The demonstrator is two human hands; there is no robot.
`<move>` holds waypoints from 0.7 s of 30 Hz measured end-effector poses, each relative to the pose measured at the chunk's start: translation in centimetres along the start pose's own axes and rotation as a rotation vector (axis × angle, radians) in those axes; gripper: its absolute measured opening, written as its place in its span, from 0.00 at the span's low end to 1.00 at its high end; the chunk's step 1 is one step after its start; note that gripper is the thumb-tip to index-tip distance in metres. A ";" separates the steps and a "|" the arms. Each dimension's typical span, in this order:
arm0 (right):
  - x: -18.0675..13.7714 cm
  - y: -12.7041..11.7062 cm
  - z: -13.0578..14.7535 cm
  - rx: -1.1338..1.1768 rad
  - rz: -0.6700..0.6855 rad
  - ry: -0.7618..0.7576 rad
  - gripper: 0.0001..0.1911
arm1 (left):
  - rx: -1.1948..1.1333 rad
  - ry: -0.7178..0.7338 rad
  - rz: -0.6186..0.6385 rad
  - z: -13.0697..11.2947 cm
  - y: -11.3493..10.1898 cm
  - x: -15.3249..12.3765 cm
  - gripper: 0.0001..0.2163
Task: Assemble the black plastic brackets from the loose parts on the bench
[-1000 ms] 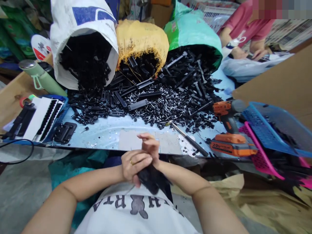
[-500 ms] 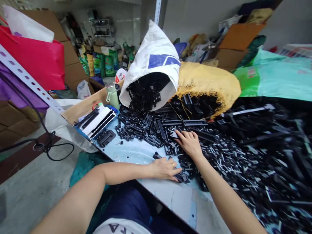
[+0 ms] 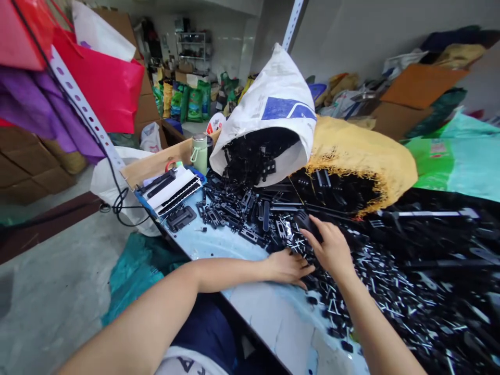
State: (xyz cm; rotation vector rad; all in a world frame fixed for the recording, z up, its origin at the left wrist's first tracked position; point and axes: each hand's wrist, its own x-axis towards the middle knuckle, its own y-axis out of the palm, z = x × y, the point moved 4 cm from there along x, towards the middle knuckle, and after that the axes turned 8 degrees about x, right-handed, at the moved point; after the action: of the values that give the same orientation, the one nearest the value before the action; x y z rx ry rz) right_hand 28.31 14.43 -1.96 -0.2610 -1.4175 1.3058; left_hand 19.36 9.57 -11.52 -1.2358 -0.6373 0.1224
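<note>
Right hand point(image 3: 333, 247) is now pinching, tilting a black pronged piece point(image 3: 305, 221), so it's in hand; left hand point(image 3: 287, 265) is touching the pile point(image 3: 375, 284), grip unclear.

I log: right hand point(image 3: 334, 251), touching a black piece point(image 3: 307, 222); left hand point(image 3: 289, 266), nearby, among black parts point(image 3: 250, 235); white sack point(image 3: 269, 112), beyond both hands.

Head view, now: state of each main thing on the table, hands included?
Left hand: palm down at the loose parts, fingers extended
Right hand: closed on a black pronged part
Loose parts: heaped, spread out
White sack: tipped, mouth open, black pieces inside
Yellow sack: tipped, mouth open, edge frayed
Green bottle: upright, capped
</note>
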 end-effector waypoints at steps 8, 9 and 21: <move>-12.5 -0.6 3.3 0.279 0.103 0.296 0.32 | -0.127 -0.424 0.008 3.5 -5.8 -5.1 0.17; -13.9 -0.3 3.6 0.294 0.134 0.289 0.31 | -0.127 -0.531 0.034 4.6 -6.3 -6.3 0.16; -15.5 1.1 11.3 0.234 0.284 0.259 0.30 | -0.105 -0.941 0.112 12.4 -8.7 -15.1 0.16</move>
State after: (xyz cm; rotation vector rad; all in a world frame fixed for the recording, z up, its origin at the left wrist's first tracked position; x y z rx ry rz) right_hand 24.00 -3.10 -8.57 -0.4681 -1.0247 1.5917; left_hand -1.61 10.64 -7.21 -1.2834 -1.3929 0.8025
